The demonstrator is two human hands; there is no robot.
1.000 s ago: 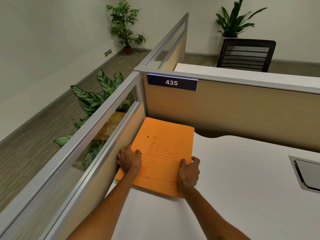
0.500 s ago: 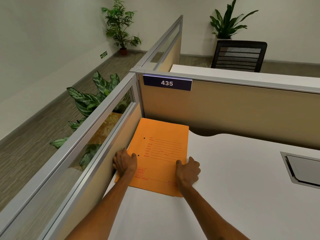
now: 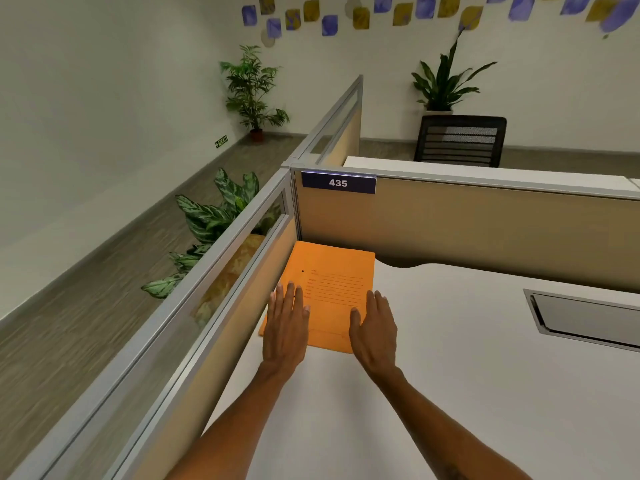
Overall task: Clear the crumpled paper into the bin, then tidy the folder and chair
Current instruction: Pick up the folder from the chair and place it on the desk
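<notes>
An orange folder point(image 3: 334, 275) lies flat in the far left corner of the white desk point(image 3: 450, 358), against the cubicle partitions. My left hand point(image 3: 286, 323) is flat with fingers spread over the folder's near left corner. My right hand point(image 3: 374, 323) is flat and open over its near right edge. Neither hand grips the folder. No crumpled paper or bin is in view. A black mesh chair point(image 3: 460, 142) stands at the neighbouring desk beyond the partition.
The partition with the "435" sign point(image 3: 338, 182) closes off the desk's far side, and a glass-topped partition point(image 3: 221, 258) runs along the left. A grey cable hatch point(image 3: 585, 318) is set into the desk at right. Potted plants point(image 3: 214, 216) stand outside the cubicle.
Both hands have let go of the folder's near edge and flattened out with fingers extended. The folder sits further into the corner. The camera has tilted up, showing more wall.
</notes>
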